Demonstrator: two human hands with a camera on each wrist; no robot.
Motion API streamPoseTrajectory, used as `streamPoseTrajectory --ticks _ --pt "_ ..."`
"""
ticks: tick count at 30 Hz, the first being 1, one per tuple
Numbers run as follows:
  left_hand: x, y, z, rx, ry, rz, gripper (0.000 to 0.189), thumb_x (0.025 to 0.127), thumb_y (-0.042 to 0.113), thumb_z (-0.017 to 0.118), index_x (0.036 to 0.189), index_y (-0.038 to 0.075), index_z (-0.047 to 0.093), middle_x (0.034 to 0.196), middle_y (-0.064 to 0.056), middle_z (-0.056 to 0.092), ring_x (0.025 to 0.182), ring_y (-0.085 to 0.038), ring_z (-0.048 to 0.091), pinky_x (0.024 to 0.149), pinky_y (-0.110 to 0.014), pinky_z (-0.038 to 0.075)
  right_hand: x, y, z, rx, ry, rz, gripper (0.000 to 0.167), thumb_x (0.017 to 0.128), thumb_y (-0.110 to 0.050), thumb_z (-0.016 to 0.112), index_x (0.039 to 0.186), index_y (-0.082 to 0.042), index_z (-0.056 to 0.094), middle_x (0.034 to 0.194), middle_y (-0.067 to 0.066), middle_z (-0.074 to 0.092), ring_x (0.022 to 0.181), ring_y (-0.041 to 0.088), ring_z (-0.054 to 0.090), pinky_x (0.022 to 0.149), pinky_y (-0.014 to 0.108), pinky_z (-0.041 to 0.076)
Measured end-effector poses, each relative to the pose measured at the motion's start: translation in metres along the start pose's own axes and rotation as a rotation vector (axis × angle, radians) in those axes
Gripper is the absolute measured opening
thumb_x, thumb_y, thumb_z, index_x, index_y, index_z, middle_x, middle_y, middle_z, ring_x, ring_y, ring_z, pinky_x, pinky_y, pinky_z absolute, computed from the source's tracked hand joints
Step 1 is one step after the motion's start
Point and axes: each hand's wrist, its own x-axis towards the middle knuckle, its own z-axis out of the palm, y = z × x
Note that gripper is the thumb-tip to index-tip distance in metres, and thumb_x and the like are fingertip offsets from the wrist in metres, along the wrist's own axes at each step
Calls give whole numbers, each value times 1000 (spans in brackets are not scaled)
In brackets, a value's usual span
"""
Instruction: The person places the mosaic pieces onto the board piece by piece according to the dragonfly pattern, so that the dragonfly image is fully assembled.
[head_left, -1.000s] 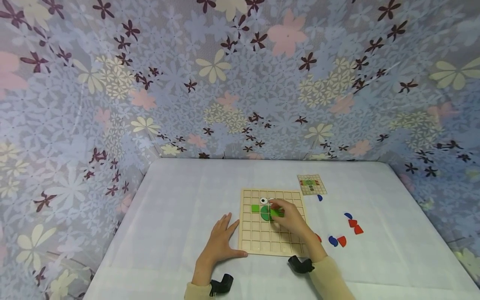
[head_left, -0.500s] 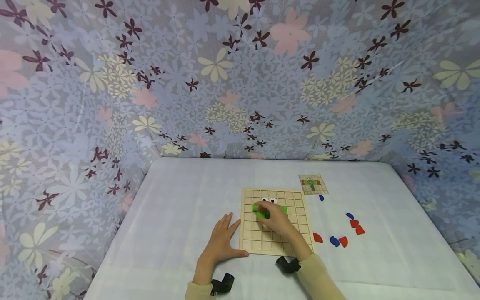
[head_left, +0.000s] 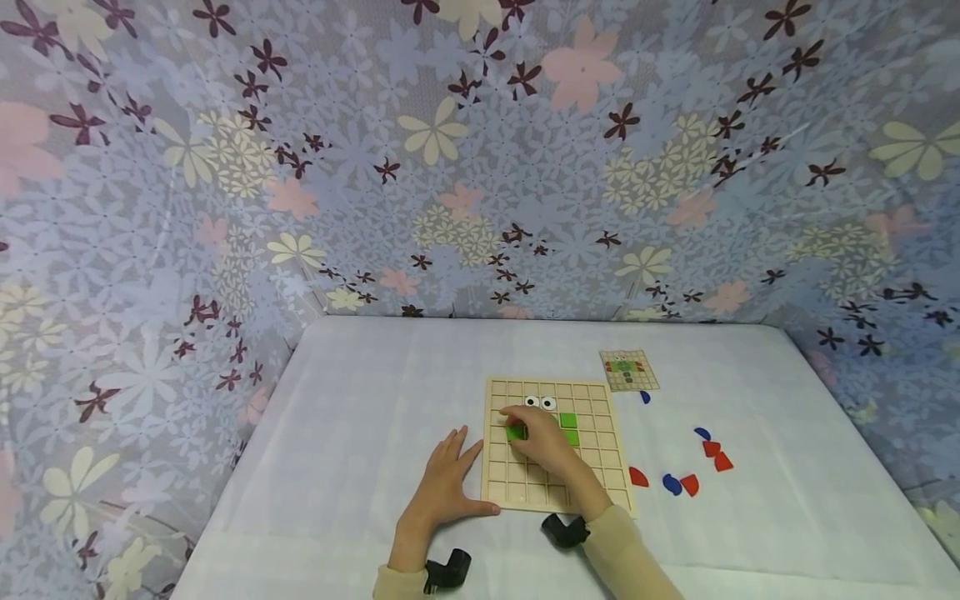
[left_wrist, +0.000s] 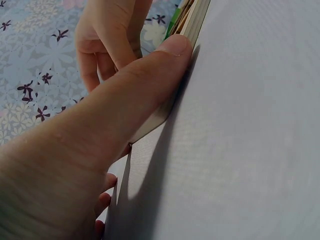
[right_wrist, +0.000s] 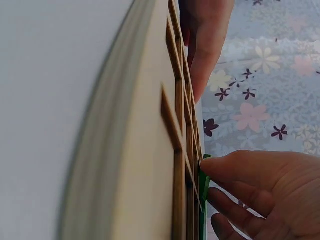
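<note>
A wooden grid board (head_left: 536, 497) lies on the table, holding two white eye discs (head_left: 548, 403) and several green pieces. Two green square tiles (head_left: 567, 420) sit in the cells to the right of my right hand (head_left: 545, 442). That hand reaches over the board and pinches another green square tile (head_left: 515, 432) at the left columns; in the right wrist view the tile (right_wrist: 205, 182) stands at the grid between thumb and fingers. My left hand (head_left: 441, 486) lies spread beside the board's left edge, its thumb on the near left corner. The right hand hides part of the middle pieces.
A small printed pattern card (head_left: 628, 370) lies behind the board's right corner, a blue half-disc (head_left: 645, 397) beside it. Red quarter pieces (head_left: 690, 484) and blue pieces (head_left: 672, 484) lie scattered to the right. A floral curtain (head_left: 480, 167) rises behind the table.
My right hand has moved left across the board, from the right-hand green squares to the left columns. Both eye discs and the right squares now show. The left hand stays in place.
</note>
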Motion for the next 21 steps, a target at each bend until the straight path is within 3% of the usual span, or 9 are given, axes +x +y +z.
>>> streamPoseTrajectory --ticks 12,21 --pt "-1 -2 2 9 8 0 102 60 57 82 143 12 43 156 -17 28 145 -37 23 116 -55 25 -2 1 4 -37 75 -109 43 75 4 71 117 -1 63 96 7 67 91 22 62 82 43 53" --pt "0 -3 3 1 -6 -8 103 60 57 82 144 12 42 157 -16 26 146 -36 21 117 -54 24 -2 -5 0 -43 41 19 37 78 -1 72 114 -5 66 96 3 69 94 19 62 87 41 53"
